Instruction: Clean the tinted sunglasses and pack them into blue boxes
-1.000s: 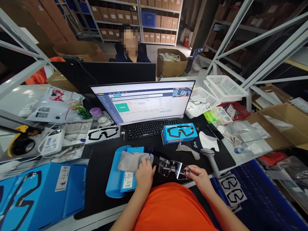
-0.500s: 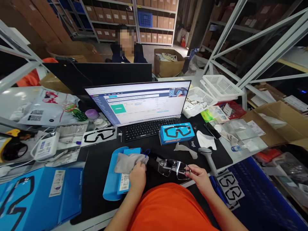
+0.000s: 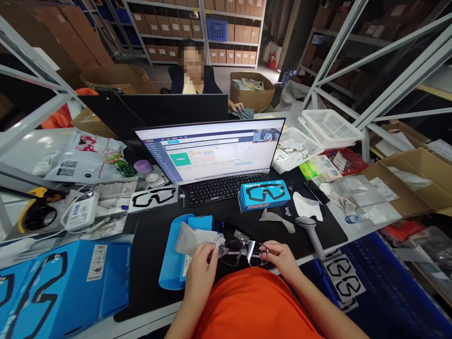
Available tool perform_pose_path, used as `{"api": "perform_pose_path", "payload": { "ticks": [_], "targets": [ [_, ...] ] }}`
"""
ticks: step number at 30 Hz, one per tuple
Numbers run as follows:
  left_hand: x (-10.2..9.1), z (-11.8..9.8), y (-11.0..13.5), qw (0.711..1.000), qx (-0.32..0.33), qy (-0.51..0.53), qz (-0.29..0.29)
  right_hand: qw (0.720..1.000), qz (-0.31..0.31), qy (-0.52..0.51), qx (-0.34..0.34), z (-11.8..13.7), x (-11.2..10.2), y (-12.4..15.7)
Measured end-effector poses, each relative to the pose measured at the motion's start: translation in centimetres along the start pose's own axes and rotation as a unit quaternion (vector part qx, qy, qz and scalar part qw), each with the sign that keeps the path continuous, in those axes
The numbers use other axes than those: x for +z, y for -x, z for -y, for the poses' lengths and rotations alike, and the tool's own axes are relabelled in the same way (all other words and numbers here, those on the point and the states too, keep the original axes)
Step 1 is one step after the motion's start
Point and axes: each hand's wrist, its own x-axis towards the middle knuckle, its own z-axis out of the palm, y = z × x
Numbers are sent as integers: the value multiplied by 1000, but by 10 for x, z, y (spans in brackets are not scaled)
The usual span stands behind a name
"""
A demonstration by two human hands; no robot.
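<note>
Clear glasses (image 3: 240, 250) hang just above the black desk mat (image 3: 148, 254), held at both ends. My left hand (image 3: 202, 263) grips their left end together with a corner of the grey cloth (image 3: 192, 238). My right hand (image 3: 278, 256) pinches their right end. The cloth drapes over a blue case (image 3: 173, 263) lying left of my hands. A small blue Wakening box (image 3: 263, 194) sits beyond the glasses, in front of the keyboard (image 3: 226, 187).
A lit monitor (image 3: 208, 148) stands behind the keyboard. A grey handheld scanner (image 3: 310, 233) lies to the right, white baskets (image 3: 318, 132) farther back right. Large blue boxes (image 3: 60, 282) sit at the near left. A person sits behind the far monitor.
My left hand has lifted off the cloth on the case and come to the glasses' left end, bringing the cloth's corner. The glasses have shifted left, toward me.
</note>
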Motion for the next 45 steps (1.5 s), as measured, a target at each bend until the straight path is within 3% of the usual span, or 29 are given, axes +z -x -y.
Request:
{"api": "perform_pose_path", "payload": {
  "ticks": [4, 8, 13, 18, 26, 32, 41, 43, 45],
  "targets": [
    [-11, -16, 7, 998, 5, -57, -10, 1000, 1, -8, 6, -4, 22, -14],
    [-20, -25, 7, 991, -5, -129, -40, 999, -1, -34, 20, -9, 32, -19],
    [-19, -19, -4, 999, -25, -39, -22, 1000, -4, -13, -5, -12, 32, -19],
    [-13, -13, -4, 1000, -20, 15, -18, 995, -7, 55, -78, -10, 32, -18],
    [-19, -13, 6, 999, 1, 47, -16, 972, 22, 131, -194, 1, 28, -15],
    [-25, -23, 11, 997, 14, 62, -44, 980, 13, 107, -165, 10, 29, -16],
    [-33, -38, 15, 997, 20, 55, -40, 981, 12, 113, -155, 13, 36, -8],
    [-32, -38, 14, 998, 16, 54, -35, 973, 12, 146, -180, 13, 40, -6],
    [-30, -35, 13, 998, 13, 54, -30, 944, 18, 207, -256, 12, 43, -3]
  ]
}}
